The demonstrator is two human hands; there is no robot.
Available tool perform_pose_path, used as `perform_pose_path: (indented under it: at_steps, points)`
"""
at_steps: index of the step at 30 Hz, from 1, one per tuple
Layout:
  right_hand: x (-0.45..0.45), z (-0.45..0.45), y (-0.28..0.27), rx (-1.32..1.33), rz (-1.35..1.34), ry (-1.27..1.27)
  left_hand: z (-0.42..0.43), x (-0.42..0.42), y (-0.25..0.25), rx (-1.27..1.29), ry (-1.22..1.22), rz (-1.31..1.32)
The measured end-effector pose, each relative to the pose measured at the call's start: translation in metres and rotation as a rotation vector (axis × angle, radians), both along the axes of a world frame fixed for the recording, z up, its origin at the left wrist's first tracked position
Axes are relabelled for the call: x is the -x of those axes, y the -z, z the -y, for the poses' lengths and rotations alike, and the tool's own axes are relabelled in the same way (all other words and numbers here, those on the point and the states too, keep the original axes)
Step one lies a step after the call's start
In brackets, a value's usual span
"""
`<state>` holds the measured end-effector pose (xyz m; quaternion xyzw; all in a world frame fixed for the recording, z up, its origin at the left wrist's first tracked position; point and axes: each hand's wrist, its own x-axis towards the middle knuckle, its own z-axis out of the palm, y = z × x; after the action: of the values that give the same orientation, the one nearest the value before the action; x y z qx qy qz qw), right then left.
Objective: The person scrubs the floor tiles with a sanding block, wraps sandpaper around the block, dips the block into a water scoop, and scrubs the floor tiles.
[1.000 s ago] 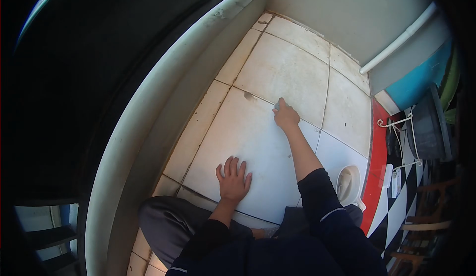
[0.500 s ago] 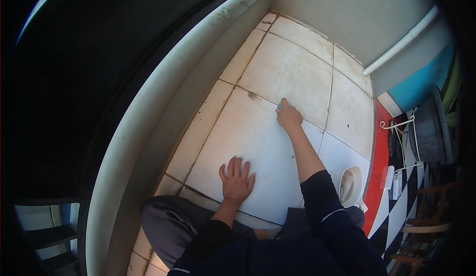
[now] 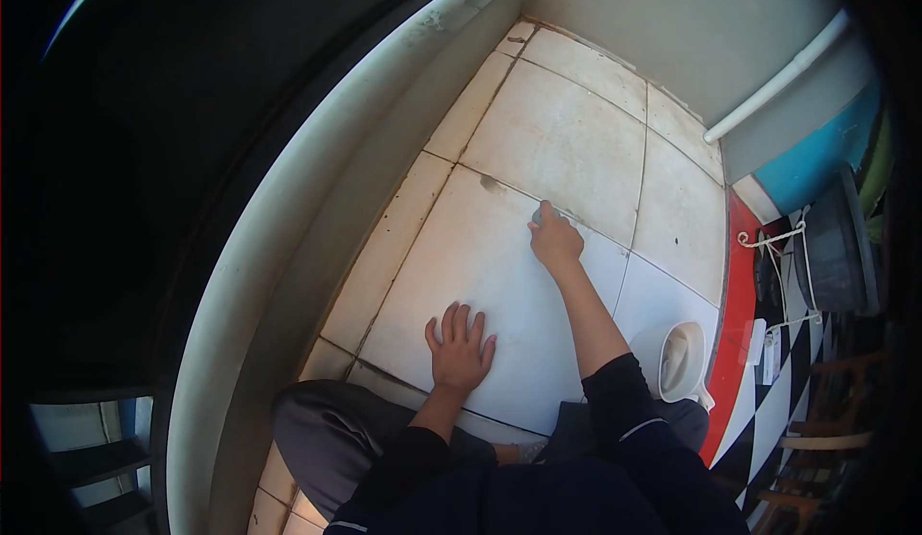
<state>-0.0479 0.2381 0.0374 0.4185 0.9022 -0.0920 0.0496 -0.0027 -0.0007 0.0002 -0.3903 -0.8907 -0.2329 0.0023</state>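
My right hand is closed around a small grey-green pad, pressing it on the white tiled floor beside a grout line. Much of the pad is hidden under the fingers. Flat on the same large tile, nearer my body, my left hand rests with its fingers spread and nothing in it. A dark smudge marks the tile up and left of the right hand. To the right of my right forearm stands a white dipper with something pale inside.
A low grey ledge curves along the left. Beyond the floor rises a grey wall with a white pipe. At the right are a red strip, a dark tub and a white metal rack.
My right hand has shifted slightly down toward my body along with the pad. The left hand keeps its place on the tile.
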Motion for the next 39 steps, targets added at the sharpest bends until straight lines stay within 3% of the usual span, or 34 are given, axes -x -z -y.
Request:
perform_pose_path:
  at_steps: [5, 12, 22, 28, 39]
  points:
    - [0.020, -0.017, -0.005, -0.007, 0.017, -0.012, 0.001, 0.000, 0.000, -0.014, -0.007, -0.002]
    - [-0.042, 0.056, -0.012, 0.054, 0.003, -0.090, 0.000, 0.001, 0.001, -0.013, -0.002, 0.002]
    - [0.025, -0.013, -0.004, 0.013, 0.034, -0.001, 0.001, 0.000, -0.001, -0.016, -0.005, 0.004]
    - [-0.035, 0.055, -0.012, 0.055, 0.041, -0.053, 0.001, 0.001, 0.000, -0.031, -0.008, -0.009]
    - [0.029, -0.013, -0.009, 0.001, 0.060, -0.002, 0.000, 0.000, 0.000, -0.011, -0.009, 0.008]
